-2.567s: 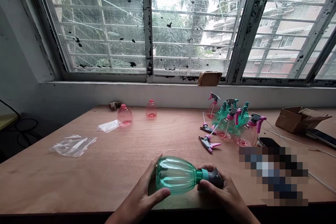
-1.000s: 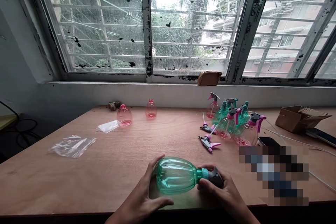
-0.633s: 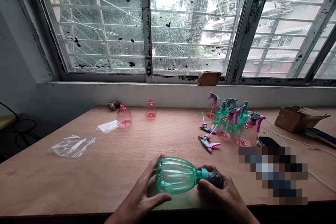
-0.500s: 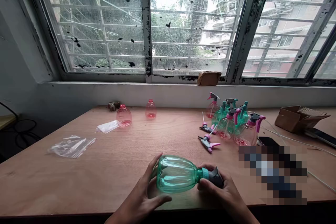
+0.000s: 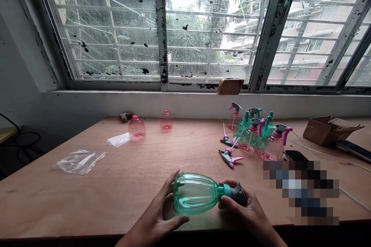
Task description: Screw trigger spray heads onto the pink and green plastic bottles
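Observation:
A green clear spray bottle (image 5: 195, 193) lies on its side just above the wooden table (image 5: 130, 173), near the front edge. My left hand (image 5: 158, 218) cups the bottle's round base, thumb under it and fingers behind it. My right hand (image 5: 246, 214) is closed round the grey trigger head (image 5: 237, 194) and teal collar at the bottle's neck. Both hands hold the same bottle.
A cluster of finished pink and green spray bottles (image 5: 257, 133) stands at the right. Loose pink trigger heads (image 5: 230, 158) lie beside it. Two headless pink bottles (image 5: 137, 127) stand at the back left, with plastic bags (image 5: 79, 160). A cardboard box (image 5: 329, 130) sits far right.
The bottle has turned slightly about its long axis between my hands. My left thumb has shifted a little along the base. Everything else on the table is where it was.

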The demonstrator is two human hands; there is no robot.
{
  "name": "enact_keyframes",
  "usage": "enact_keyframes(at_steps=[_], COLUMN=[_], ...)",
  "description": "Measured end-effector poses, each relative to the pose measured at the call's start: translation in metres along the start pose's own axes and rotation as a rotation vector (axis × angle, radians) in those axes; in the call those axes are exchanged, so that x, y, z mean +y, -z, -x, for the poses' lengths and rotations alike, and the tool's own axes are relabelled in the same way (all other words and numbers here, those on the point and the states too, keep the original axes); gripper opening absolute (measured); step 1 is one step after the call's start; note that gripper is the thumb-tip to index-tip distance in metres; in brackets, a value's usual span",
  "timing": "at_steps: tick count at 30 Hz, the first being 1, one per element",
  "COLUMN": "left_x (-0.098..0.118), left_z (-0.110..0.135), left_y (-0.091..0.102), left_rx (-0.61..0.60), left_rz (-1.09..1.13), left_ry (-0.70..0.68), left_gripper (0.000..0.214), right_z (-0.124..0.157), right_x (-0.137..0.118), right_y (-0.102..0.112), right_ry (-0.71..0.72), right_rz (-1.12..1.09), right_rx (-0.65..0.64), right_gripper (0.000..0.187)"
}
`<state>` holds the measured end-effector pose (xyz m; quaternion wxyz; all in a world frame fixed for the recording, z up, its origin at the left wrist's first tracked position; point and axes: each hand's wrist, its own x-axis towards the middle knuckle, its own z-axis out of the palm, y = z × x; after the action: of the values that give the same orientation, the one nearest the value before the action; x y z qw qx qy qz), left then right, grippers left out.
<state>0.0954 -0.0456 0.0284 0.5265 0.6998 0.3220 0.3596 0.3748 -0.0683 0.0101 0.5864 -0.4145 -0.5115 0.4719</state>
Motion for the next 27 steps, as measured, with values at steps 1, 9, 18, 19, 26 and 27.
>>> enact_keyframes(at_steps=[1, 9, 18, 19, 26, 27], left_x=[0.0001, 0.0066, 0.0033, 0.0044, 0.0082, 0.0073], left_z=[-0.0009, -0.002, -0.0008, -0.0011, 0.0003, 0.001], left_y=[-0.0009, -0.0007, -0.0005, -0.0007, -0.0021, -0.0021], left_rx=[0.005, 0.006, 0.01, 0.01, -0.027, -0.032], left_rz=[0.002, -0.019, -0.017, -0.067, 0.025, 0.06], left_ry=[-0.013, -0.006, -0.008, -0.026, 0.01, 0.015], left_gripper=[0.088, 0.092, 0.099, 0.1, 0.096, 0.095], right_z=[-0.0001, 0.0012, 0.0013, 0.0014, 0.0019, 0.0019], right_x=[0.0003, 0.0017, 0.0016, 0.0011, -0.0004, -0.0005], right_y=[0.0001, 0.0007, 0.0014, 0.0014, 0.0009, 0.0008], right_ry=[0.002, -0.023, -0.021, -0.02, -0.02, -0.018], right_rz=[0.005, -0.008, 0.001, 0.0, -0.024, -0.021], right_rx=[-0.003, -0.007, 0.005, 0.005, 0.015, 0.013], right_gripper=[0.038, 0.039, 0.04, 0.039, 0.038, 0.038])
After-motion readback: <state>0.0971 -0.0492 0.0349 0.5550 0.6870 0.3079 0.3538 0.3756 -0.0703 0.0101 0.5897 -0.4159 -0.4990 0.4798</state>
